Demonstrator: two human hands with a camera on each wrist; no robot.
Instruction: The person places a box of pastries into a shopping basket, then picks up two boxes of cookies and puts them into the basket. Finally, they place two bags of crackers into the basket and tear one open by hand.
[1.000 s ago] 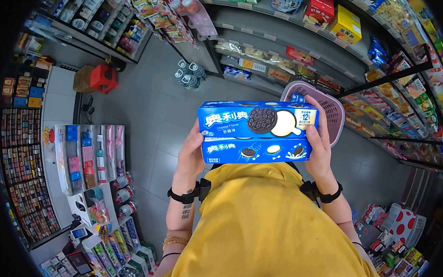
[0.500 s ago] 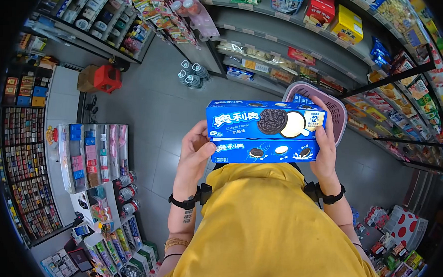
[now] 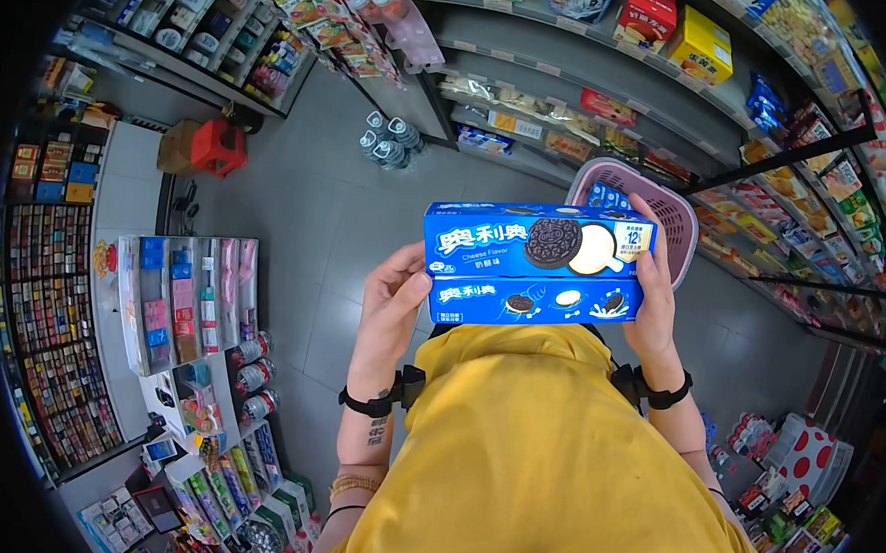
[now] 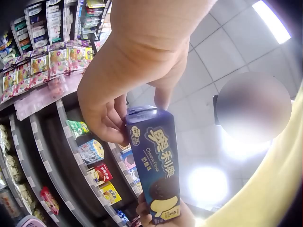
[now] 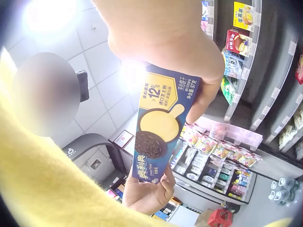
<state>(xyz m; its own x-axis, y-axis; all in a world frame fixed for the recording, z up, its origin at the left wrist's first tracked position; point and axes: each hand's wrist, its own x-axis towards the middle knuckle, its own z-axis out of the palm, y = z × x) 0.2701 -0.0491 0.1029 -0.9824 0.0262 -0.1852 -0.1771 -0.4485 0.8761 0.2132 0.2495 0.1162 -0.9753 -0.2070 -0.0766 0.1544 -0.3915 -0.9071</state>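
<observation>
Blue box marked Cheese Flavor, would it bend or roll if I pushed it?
The blue box probably stays stiff: its edges look straight between the left hand and right hand. Its flat faces suggest sliding rather than rolling. Stood on end, its long, narrow shape might tip.

I record the box [image 3: 536, 266] as blue, its lettering [image 3: 483, 239] white, its printed cookie [image 3: 553, 243] near-black. My shirt [image 3: 545, 442] is plain yellow, my wristbands [image 3: 368, 405] black. Basket [image 3: 681, 211]: dusky pink. Stool [image 3: 218, 149]: red. Container [image 3: 804, 458]: white, red dots. Floor [image 3: 333, 281]: grey.

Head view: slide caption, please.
Left hand and right hand hold blue Cheese Flavor cookie packaging, a pink basket behind.
</observation>
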